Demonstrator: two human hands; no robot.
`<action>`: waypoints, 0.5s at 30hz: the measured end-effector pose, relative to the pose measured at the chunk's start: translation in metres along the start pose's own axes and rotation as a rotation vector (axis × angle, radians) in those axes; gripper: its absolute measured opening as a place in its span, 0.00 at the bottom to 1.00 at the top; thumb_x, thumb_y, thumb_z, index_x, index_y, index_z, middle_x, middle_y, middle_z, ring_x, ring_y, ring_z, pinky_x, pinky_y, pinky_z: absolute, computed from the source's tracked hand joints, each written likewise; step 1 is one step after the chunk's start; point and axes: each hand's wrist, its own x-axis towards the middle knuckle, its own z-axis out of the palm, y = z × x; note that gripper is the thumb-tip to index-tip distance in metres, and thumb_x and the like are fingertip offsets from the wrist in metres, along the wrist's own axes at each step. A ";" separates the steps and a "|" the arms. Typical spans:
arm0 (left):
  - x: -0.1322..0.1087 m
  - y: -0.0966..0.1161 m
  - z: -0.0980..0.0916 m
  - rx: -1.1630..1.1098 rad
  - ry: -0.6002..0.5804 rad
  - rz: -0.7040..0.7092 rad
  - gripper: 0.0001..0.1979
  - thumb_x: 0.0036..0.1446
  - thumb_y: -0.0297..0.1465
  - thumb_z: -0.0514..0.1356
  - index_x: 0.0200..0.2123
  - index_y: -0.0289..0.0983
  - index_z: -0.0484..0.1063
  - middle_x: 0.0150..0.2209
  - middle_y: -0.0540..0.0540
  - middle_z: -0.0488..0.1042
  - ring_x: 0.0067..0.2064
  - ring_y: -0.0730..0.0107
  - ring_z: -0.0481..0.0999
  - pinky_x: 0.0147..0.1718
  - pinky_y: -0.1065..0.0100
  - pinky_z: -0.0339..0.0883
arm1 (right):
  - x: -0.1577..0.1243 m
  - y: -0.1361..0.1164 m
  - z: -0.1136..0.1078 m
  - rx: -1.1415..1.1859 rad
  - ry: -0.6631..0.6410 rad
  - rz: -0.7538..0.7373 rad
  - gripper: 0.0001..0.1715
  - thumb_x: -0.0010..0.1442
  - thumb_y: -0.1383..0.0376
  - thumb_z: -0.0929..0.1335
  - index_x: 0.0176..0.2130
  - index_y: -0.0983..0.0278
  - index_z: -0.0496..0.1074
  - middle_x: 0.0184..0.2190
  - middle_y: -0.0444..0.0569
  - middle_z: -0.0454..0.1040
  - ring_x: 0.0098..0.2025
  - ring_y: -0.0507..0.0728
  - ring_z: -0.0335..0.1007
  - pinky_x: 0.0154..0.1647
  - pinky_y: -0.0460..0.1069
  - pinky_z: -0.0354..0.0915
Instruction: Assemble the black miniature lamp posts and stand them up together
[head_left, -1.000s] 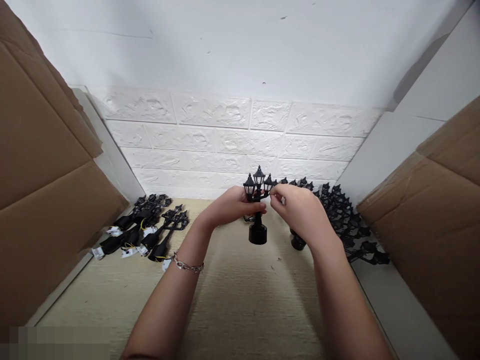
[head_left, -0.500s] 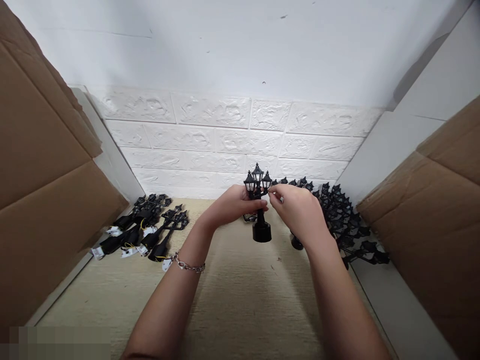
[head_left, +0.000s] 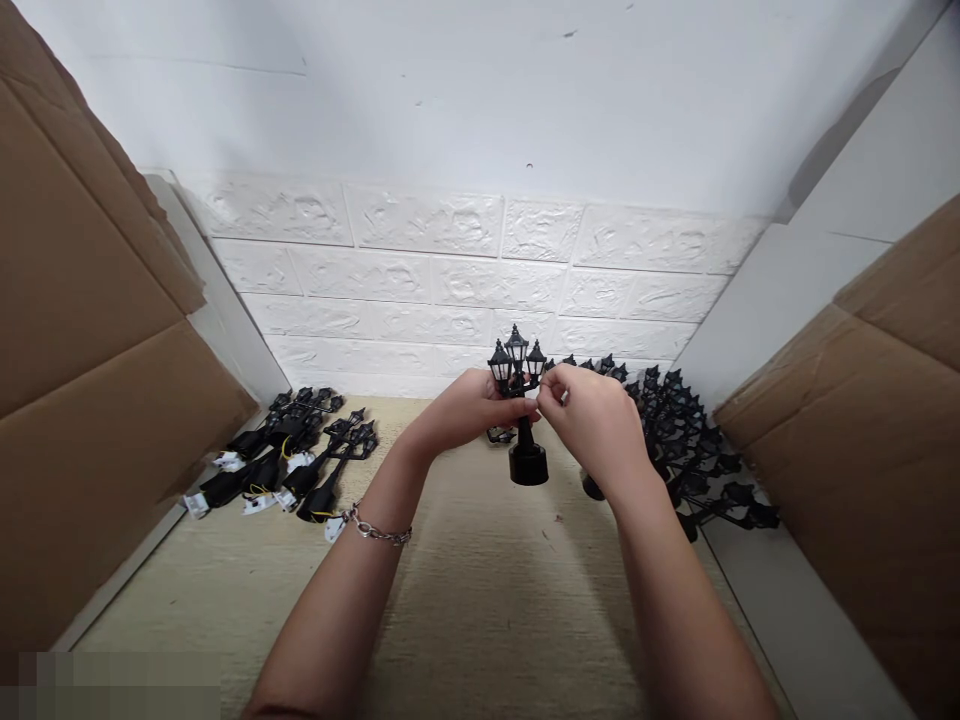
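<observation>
I hold a small black model street lamp [head_left: 520,412] upright above the table, with three lantern heads on top and a round base below. My left hand [head_left: 463,410] grips its post just under the lanterns. My right hand [head_left: 592,415] pinches at the lamp's right side, fingertips meeting the left hand's near the post. A silver bracelet [head_left: 373,530] circles my left wrist.
A group of finished black lamps with white plugs and yellow wires [head_left: 285,462] lies at the left. A heap of black lamps [head_left: 694,450] fills the right rear corner. Cardboard sheets [head_left: 82,330] flank both sides, with a white brick-pattern wall [head_left: 420,280] behind the beige table [head_left: 480,600].
The lamp has shifted slightly right and its base has swung a little toward my right hand. My right fingers have moved lower, from the lantern arm toward the post.
</observation>
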 end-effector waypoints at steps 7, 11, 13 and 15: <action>-0.002 -0.001 -0.004 0.030 0.004 -0.002 0.11 0.49 0.34 0.60 0.34 0.32 0.69 0.34 0.45 0.73 0.36 0.71 0.71 0.36 0.68 0.64 | 0.001 0.002 0.001 -0.030 -0.023 -0.076 0.08 0.54 0.66 0.60 0.27 0.62 0.66 0.25 0.42 0.69 0.24 0.49 0.58 0.22 0.45 0.44; -0.003 0.001 -0.005 0.027 0.034 -0.039 0.11 0.49 0.33 0.60 0.34 0.32 0.69 0.32 0.46 0.73 0.35 0.71 0.72 0.36 0.67 0.65 | 0.000 0.002 -0.001 -0.030 -0.016 -0.073 0.09 0.55 0.66 0.60 0.29 0.61 0.68 0.27 0.42 0.70 0.26 0.50 0.60 0.23 0.45 0.45; -0.004 0.002 -0.006 0.026 0.048 -0.052 0.10 0.49 0.32 0.60 0.34 0.32 0.69 0.31 0.46 0.73 0.35 0.70 0.72 0.36 0.67 0.65 | -0.001 0.000 -0.002 -0.032 -0.012 -0.055 0.10 0.55 0.66 0.60 0.30 0.60 0.69 0.27 0.42 0.71 0.26 0.50 0.61 0.23 0.45 0.45; -0.004 0.003 -0.006 0.016 0.056 -0.056 0.10 0.49 0.32 0.60 0.33 0.32 0.68 0.32 0.45 0.73 0.36 0.70 0.73 0.36 0.67 0.65 | -0.002 -0.001 -0.005 -0.034 -0.002 -0.025 0.10 0.55 0.66 0.60 0.31 0.60 0.69 0.27 0.42 0.71 0.27 0.50 0.62 0.23 0.45 0.46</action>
